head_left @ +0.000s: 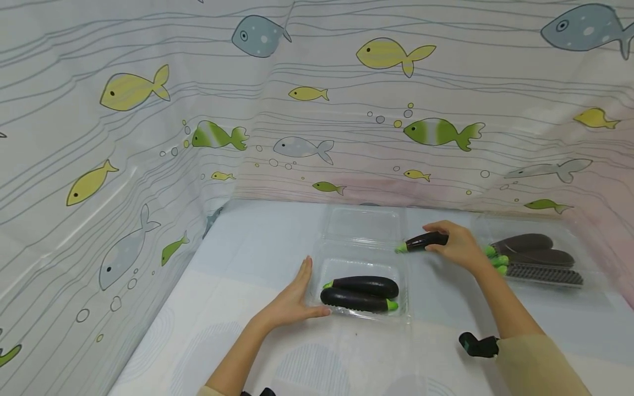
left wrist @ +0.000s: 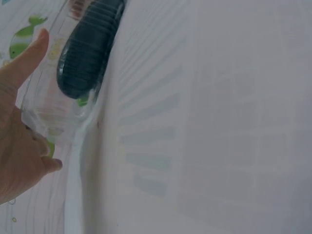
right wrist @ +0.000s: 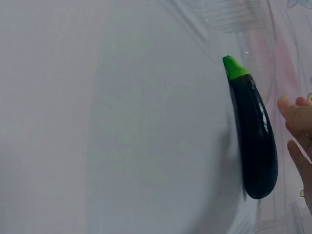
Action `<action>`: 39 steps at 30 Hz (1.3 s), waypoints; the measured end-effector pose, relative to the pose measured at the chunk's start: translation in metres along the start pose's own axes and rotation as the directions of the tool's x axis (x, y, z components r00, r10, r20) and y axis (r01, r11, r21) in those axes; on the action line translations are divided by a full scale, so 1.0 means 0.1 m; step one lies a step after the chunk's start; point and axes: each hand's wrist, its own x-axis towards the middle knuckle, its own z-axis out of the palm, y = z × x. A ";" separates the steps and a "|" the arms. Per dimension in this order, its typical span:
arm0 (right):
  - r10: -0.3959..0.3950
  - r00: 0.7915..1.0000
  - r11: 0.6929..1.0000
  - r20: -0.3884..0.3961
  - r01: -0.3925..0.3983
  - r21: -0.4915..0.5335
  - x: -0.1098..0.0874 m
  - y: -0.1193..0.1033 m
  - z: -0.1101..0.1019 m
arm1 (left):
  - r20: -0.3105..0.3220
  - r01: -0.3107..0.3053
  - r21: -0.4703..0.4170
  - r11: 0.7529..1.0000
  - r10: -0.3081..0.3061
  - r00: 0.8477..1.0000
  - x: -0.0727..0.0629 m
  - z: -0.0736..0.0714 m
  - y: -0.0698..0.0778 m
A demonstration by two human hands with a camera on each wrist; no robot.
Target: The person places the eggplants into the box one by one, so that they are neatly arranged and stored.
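Observation:
Two dark eggplants [head_left: 364, 286] with green stem ends lie in a clear plastic clamshell box [head_left: 403, 308], its lid laid back. My left hand [head_left: 293, 300] spreads around the box's left side, thumb by the near corner; in the left wrist view it stands beside the plastic. A single eggplant [right wrist: 254, 136] lies on the table between two boxes, green end pointing left. Over its right end is my right hand [head_left: 458, 246], fingers and thumb parted to either side. The right wrist view shows a gap between these fingers and the eggplant.
A second clear box [head_left: 596, 289] at the right contains several eggplants [head_left: 540, 257], one seen through ribbed plastic. A fish-patterned curtain [head_left: 342, 121] closes off the back and left. The opened lid [head_left: 364, 223] reaches close to the curtain.

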 end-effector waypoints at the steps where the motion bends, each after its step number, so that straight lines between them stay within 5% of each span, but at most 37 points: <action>1: 0.010 1.000 1.000 0.012 -0.010 -0.012 0.02 0.02 0.01 | 0.000 0.000 -0.003 1.000 0.000 1.000 0.00 0.00 0.00; 9: 0.106 0.984 0.976 0.142 -0.076 -0.202 0.06 0.07 0.07 | 0.004 -0.006 -0.009 1.000 0.006 1.000 0.01 0.02 -0.01; 20: 0.138 0.979 0.910 0.149 -0.066 -0.410 -0.03 -0.09 0.10 | -0.005 -0.007 -0.009 1.000 0.007 1.000 0.01 0.02 0.00; 29: 0.222 0.969 0.878 0.109 -0.150 -0.455 -0.17 -0.33 0.10 | -0.008 0.004 -0.014 1.000 -0.004 1.000 0.01 0.00 0.02; 39: 0.384 0.923 0.870 0.014 -0.356 -0.342 -0.39 -0.46 0.05 | -0.003 0.000 -0.014 1.000 0.000 1.000 0.02 0.01 -0.02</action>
